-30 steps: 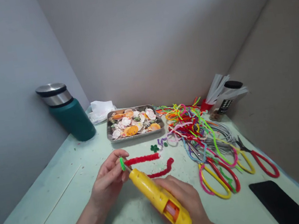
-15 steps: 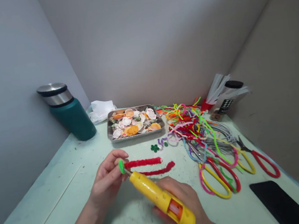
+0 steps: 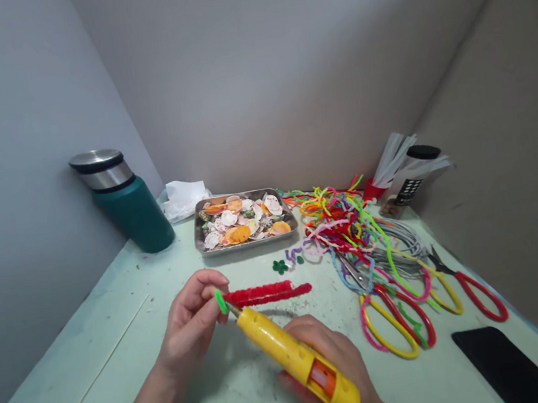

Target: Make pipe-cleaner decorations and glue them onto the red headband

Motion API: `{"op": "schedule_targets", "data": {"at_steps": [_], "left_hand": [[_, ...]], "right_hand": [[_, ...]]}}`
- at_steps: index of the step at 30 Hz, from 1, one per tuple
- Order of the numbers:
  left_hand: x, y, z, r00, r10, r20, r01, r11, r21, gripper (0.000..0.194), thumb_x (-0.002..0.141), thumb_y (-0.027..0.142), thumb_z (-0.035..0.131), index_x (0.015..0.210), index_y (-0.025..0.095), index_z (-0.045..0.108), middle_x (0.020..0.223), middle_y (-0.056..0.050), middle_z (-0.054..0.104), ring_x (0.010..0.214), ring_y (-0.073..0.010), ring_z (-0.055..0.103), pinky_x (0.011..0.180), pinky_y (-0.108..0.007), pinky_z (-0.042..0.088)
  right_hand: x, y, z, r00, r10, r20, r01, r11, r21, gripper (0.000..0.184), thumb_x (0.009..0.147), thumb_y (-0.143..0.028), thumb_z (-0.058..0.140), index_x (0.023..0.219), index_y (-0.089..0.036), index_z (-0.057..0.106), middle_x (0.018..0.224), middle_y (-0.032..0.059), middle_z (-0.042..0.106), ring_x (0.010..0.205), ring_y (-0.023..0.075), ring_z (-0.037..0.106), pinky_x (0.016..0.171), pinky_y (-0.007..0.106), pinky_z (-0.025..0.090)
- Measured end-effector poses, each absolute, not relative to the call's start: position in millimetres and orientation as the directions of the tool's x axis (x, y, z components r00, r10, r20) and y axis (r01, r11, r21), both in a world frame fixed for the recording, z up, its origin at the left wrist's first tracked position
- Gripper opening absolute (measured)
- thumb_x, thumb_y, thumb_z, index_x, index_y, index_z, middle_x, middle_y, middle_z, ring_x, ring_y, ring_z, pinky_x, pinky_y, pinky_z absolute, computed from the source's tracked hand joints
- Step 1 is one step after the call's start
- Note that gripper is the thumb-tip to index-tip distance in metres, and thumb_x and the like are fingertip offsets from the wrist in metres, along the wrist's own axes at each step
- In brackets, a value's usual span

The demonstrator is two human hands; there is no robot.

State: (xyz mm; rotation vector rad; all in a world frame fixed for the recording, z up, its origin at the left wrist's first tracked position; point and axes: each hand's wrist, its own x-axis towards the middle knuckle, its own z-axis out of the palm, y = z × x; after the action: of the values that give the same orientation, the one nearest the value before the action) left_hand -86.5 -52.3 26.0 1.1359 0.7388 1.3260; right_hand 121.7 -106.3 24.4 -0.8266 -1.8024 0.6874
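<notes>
Between thumb and fingers, my left hand (image 3: 193,322) pinches a small bright green piece of pipe cleaner (image 3: 221,301), seen edge-on. My right hand (image 3: 329,366) is wrapped round a yellow glue gun (image 3: 290,355), whose metal tip meets or nearly meets the green piece. Two red pipe cleaner lengths (image 3: 266,292) stretch rightward from behind the green piece; whether they are joined to it is hidden. Beyond them on the table lie a dark green flower shape (image 3: 280,266) and a purple curl (image 3: 292,255).
At the back, a metal tray (image 3: 248,247) holds shells. A teal bottle (image 3: 135,213) leans left. Right are tangled pipe cleaners (image 3: 337,225), scissors (image 3: 391,324), more scissors (image 3: 483,298), a clear jar (image 3: 409,185) and a black flat object (image 3: 506,361). A thin stick (image 3: 94,379) lies left.
The lower red length has risen and now lies close along the upper one. The green piece has tilted slightly, and the glue gun has shifted a little to the right.
</notes>
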Motion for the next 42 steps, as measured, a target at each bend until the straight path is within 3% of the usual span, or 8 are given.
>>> {"op": "schedule_targets", "data": {"at_steps": [20,28,34,42], "left_hand": [[-90,-52,24,0.223,0.941,0.255,-0.386,-0.155,0.909,0.027,0.074,0.032,0.065,0.097,0.019,0.059,0.06,0.001,0.052,0.058,-0.0117,0.046,0.054,-0.022,0.038],[-98,-56,29,0.19,0.94,0.284,-0.274,-0.227,0.935,0.026,0.077,0.03,0.064,0.1,0.02,0.06,0.064,-0.001,0.056,0.061,-0.0132,0.05,0.057,-0.023,0.041],[-102,-60,31,0.179,0.944,0.277,-0.192,-0.243,0.951,0.024,0.077,0.028,0.064,0.1,0.02,0.061,0.072,-0.003,0.06,0.066,-0.0149,0.053,0.059,-0.024,0.042],[-98,-59,36,0.149,0.936,0.319,-0.225,-0.282,0.933,0.024,0.076,0.029,0.065,0.098,0.02,0.061,0.066,-0.002,0.059,0.064,-0.0147,0.052,0.059,-0.025,0.043]], "right_hand": [[120,-109,29,-0.279,0.814,0.51,0.231,0.573,-0.787,0.012,0.08,-0.029,0.057,0.084,-0.018,0.053,0.068,0.0003,0.053,0.057,0.0127,0.051,0.051,0.025,0.038],[120,-114,30,-0.267,0.877,0.4,0.191,0.455,-0.87,0.017,0.08,-0.034,0.057,0.076,-0.019,0.05,0.066,-0.0004,0.051,0.058,0.0125,0.049,0.052,0.025,0.039],[124,-114,30,-0.312,0.86,0.403,0.222,0.479,-0.849,0.014,0.08,-0.03,0.057,0.078,-0.019,0.049,0.067,-0.0003,0.051,0.058,0.0126,0.051,0.052,0.025,0.04],[130,-113,23,-0.366,0.833,0.415,0.272,0.522,-0.809,0.017,0.078,-0.03,0.061,0.086,-0.02,0.05,0.071,0.0008,0.056,0.06,0.0141,0.055,0.054,0.025,0.044]]}}
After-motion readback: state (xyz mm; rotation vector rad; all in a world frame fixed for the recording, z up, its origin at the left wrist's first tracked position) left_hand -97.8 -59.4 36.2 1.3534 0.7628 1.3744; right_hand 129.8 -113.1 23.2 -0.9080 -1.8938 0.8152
